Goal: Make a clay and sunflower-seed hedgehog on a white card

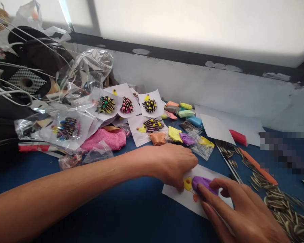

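Note:
A small white sheet of paper (172, 193) lies on the blue table, carrying a flat purple clay body (204, 184), a yellow clay head (187, 183) and a brown clay bit. My left hand (176, 163) is closed over the sheet's upper left part, its thumb down on the paper beside the head. What its curled fingers hold, if anything, is hidden. From the right, the fingers of my right hand (240, 206) bend around the purple clay, with fingertips pressed on it.
Behind are finished hedgehog pictures (150, 105) made with seeds, and coloured clay packets (174, 134). Sunflower seeds (281, 202) spread at right near an orange clay stick (258, 165). A pink towel (105, 139), plastic bags (91, 67) and cables crowd the left.

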A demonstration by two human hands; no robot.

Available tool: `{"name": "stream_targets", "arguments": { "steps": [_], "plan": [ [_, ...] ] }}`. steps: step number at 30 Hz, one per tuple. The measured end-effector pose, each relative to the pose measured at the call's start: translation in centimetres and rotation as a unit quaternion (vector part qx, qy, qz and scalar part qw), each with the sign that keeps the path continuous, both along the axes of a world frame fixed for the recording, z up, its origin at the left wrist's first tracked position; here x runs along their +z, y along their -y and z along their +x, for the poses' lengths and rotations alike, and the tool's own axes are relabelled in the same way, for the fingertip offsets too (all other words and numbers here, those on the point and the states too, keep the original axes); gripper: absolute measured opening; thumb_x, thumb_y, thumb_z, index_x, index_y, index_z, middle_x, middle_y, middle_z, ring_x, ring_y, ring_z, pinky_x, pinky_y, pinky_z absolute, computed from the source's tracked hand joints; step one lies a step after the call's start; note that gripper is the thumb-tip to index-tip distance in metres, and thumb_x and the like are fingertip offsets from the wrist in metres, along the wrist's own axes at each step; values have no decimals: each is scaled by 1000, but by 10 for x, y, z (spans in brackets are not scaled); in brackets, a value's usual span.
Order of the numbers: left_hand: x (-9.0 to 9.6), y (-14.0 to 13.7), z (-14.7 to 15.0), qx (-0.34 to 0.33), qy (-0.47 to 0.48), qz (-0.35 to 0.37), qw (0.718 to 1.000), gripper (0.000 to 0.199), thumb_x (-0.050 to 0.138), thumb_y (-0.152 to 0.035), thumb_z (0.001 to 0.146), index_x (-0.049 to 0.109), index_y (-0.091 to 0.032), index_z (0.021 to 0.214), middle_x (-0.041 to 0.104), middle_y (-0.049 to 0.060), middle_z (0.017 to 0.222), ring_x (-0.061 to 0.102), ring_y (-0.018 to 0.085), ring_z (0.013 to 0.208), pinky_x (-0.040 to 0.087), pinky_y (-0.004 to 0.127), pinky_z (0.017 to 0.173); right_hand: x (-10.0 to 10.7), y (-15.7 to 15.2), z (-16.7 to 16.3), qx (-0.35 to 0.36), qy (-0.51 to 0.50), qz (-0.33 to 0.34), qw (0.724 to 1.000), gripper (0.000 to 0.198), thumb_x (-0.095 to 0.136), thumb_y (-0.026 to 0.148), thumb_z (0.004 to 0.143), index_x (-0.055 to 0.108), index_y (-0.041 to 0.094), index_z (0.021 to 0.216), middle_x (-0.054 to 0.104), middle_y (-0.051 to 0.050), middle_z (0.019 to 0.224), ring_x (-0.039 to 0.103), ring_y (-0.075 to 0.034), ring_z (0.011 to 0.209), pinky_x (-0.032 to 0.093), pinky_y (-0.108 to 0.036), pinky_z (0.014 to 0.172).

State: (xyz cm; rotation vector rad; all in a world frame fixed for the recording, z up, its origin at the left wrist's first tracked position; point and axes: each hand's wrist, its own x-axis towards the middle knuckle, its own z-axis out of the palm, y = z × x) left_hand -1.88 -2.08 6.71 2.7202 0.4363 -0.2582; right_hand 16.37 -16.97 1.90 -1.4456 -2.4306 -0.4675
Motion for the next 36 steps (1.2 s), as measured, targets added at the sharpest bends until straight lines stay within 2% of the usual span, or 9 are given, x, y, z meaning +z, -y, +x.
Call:
{"name": "stream_targets", "arguments": {
  "steps": [5, 11, 16, 20, 24, 27, 31, 36],
  "plan": [
    [3, 2, 0, -5, -6, 6, 1000, 43, 76, -35, 76, 63, -13, 111, 63, 9, 108, 59, 23, 100, 45, 28, 73, 0, -1, -4, 14, 13, -3, 1000, 36, 56, 28, 90, 64, 16, 124, 65, -15, 103, 62, -24, 81, 55, -37, 65],
    [5, 2, 1, -9, -14, 14, 1000, 43, 77, -36, 77, 63, -13, 110, 63, 9, 109, 60, 22, 99, 45, 28, 76, 3, -2, -14, 27, -23, -13, 999, 33, 53, 28, 92, 67, 17, 120, 65, -13, 99, 62, -21, 80, 54, -33, 67],
    [3, 1, 2, -15, -9, 17, 1000, 42, 77, -36, 77, 62, -14, 109, 63, 8, 109, 59, 21, 98, 44, 28, 76, 8, -3, -16, 34, -32, 19, 999, 28, 49, 26, 94, 70, 18, 111, 64, -13, 97, 61, -21, 81, 52, -33, 67],
    [5, 1, 1, -14, -14, 13, 1000, 38, 76, -34, 77, 62, -13, 107, 63, 8, 107, 59, 21, 96, 44, 28, 72, 7, -4, -12, 18, -27, 38, 999, 28, 54, 21, 92, 67, 19, 117, 60, -13, 104, 58, -24, 90, 47, -37, 74],
    [6, 3, 0, -16, -11, 14, 1000, 36, 75, -32, 77, 62, -13, 106, 63, 9, 107, 58, 21, 94, 42, 28, 71, 5, -4, -6, 23, 2, 57, 998, 27, 54, 24, 92, 66, 19, 115, 60, -13, 102, 56, -25, 86, 43, -39, 72],
    [8, 5, 0, -16, -7, 25, 1000, 33, 73, -28, 78, 63, -14, 105, 62, 9, 105, 57, 21, 95, 42, 28, 73, 4, -4, -6, 39, 30, 37, 998, 28, 55, 25, 92, 66, 19, 117, 62, -12, 101, 56, -24, 82, 43, -37, 69],
    [7, 5, 0, -16, -4, 35, 999, 36, 75, -29, 76, 64, -13, 106, 60, 9, 105, 55, 22, 96, 42, 29, 76, 6, -3, -11, 43, 16, 23, 999, 27, 52, 25, 93, 65, 16, 115, 63, -11, 94, 56, -21, 78, 45, -35, 67],
    [0, 2, -3, -1, 21, 5, 1000, 43, 75, -31, 75, 60, -16, 112, 55, 8, 109, 52, 22, 97, 40, 29, 73, 7, -3, -1, 14, -43, -2, 999, 27, 51, 26, 94, 62, 25, 119, 60, -8, 102, 59, -21, 88, 47, -34, 72]
  ]
}}
